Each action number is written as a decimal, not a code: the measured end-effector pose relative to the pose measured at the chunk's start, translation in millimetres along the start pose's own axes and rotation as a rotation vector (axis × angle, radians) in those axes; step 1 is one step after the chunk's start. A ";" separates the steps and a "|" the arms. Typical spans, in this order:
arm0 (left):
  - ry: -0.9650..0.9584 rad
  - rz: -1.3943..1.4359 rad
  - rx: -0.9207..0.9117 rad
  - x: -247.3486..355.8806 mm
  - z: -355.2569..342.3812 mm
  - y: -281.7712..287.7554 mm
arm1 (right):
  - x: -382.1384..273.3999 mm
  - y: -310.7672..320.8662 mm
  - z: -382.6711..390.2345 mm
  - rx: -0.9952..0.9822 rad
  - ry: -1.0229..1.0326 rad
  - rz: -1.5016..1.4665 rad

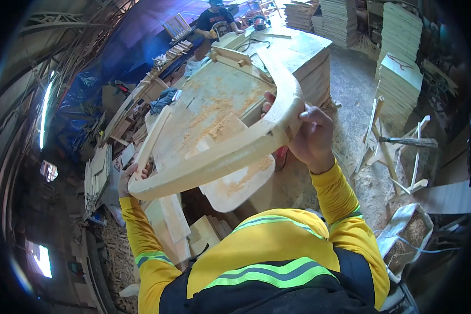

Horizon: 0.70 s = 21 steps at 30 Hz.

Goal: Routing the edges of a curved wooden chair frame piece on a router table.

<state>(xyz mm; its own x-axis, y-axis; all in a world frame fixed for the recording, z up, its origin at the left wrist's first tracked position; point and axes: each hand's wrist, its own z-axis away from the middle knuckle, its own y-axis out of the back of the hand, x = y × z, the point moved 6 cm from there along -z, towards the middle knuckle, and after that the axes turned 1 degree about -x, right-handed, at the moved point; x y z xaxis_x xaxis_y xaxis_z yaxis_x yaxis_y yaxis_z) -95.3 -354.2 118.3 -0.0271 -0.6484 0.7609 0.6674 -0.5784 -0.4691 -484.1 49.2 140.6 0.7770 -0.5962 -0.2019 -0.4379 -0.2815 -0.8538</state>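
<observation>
Both my hands hold up a pale, bent wooden frame piece (pixel 209 165), roughly U-shaped, with rounded corners and a mortise-like notch near the right bend. My left hand (pixel 125 180) is wrapped round its left corner. At the right bend, my right hand (pixel 314 137) grips it with the thumb on the near side and fingertips showing beyond. Behind and below the piece lies a workbench (pixel 175 138) strewn with wood shavings (pixel 214 119). A flat board with a rounded corner (pixel 227 199) juts toward me under the piece.
Across the bench a person (pixel 214 23) in dark clothing works near a sander-like tool (pixel 260 22). Tall stacks of thin boards (pixel 400 78) stand right, by an upturned wooden stool frame (pixel 387 149) and a sack of shavings (pixel 413 230). Scrap wood (pixel 118 246) piles up left.
</observation>
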 end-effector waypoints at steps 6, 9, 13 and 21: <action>-0.276 -0.175 0.124 -1.0 14.7 -3.2 | -3.7 8.6 6.6 0.065 -0.002 0.068; -0.189 -0.058 0.092 -8.6 25.2 3.9 | -6.1 15.0 8.6 0.095 -0.023 0.079; -0.343 -0.156 0.177 -13.1 43.2 -11.5 | -5.0 21.8 7.5 0.119 -0.036 0.016; -0.518 -0.262 0.231 -23.0 76.7 -24.8 | -7.4 33.3 4.8 0.109 -0.085 0.026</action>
<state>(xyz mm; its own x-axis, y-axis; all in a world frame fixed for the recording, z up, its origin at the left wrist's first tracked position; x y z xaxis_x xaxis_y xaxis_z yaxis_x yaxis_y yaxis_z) -54.1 -286.9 146.9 0.1141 -0.1422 0.9832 0.8329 -0.5257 -0.1727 -502.2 47.8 111.4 0.8039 -0.5348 -0.2603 -0.4098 -0.1807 -0.8941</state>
